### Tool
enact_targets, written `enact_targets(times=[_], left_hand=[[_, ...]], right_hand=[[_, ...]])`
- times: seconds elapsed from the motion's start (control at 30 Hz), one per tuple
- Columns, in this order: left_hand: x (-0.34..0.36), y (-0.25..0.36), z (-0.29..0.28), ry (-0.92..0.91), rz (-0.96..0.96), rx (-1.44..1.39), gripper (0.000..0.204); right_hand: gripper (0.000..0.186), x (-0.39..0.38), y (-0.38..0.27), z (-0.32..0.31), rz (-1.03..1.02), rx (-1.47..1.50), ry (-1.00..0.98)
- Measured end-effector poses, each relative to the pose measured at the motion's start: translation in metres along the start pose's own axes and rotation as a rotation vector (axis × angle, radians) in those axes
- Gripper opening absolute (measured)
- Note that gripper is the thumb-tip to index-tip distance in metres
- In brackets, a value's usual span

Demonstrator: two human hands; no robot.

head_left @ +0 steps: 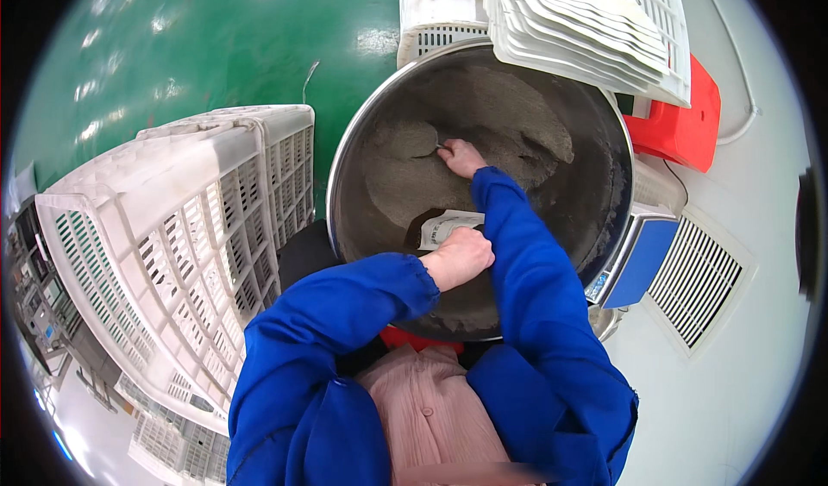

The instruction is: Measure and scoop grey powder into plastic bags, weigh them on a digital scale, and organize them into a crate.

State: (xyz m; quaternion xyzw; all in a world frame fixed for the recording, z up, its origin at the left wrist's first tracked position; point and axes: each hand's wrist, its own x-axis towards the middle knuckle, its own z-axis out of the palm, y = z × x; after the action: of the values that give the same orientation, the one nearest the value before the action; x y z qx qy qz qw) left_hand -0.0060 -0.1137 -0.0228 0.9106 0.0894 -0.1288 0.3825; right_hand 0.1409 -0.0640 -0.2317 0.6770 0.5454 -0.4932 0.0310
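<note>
A large round metal tub (pixel 338 154) in front of me holds grey-brown powder (pixel 509 111), heaped toward its far side. My right hand (pixel 463 157) reaches into the tub, closed round the short handle of a scoop (pixel 438 145). The scoop's bowl is heaped with powder, so its shape hardly shows. Nearer to me, my left hand (pixel 459 258) is closed on the edge of a white printed pouch (pixel 448 225). The pouch's mouth gapes and shows a dark inside. My right forearm covers part of the pouch.
White plastic crates (pixel 185 244) stand left of the tub. A stack of flat white pouches (pixel 586 29) lies on a crate at the far right, overhanging the rim. A red plastic stool-like thing (pixel 690 119), a blue-sided device (pixel 642 262) and a floor grille (pixel 697 277) are to the right.
</note>
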Motion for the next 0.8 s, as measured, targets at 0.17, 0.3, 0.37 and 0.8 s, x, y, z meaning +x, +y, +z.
enact_targets(times=[0.17,0.3,0.37,0.8], left_hand=[[0.001,-0.001,-0.005,0.051,0.032,0.008,0.010],[-0.002,-0.010,-0.011,0.056,-0.035,0.043,0.013],[0.000,-0.015,-0.017,0.098,-0.045,0.067,0.013],[0.007,-0.028,-0.019,0.291,-0.044,0.054,0.009]], right_hand=[[0.049,-0.040,0.009,-0.036,-0.053,0.208,-0.015],[0.047,-0.123,0.001,-0.116,0.023,0.319,-0.071],[0.046,-0.173,0.001,-0.157,-0.011,0.258,-0.037],[0.009,-0.284,-0.110,-0.183,-0.067,-0.843,0.165]])
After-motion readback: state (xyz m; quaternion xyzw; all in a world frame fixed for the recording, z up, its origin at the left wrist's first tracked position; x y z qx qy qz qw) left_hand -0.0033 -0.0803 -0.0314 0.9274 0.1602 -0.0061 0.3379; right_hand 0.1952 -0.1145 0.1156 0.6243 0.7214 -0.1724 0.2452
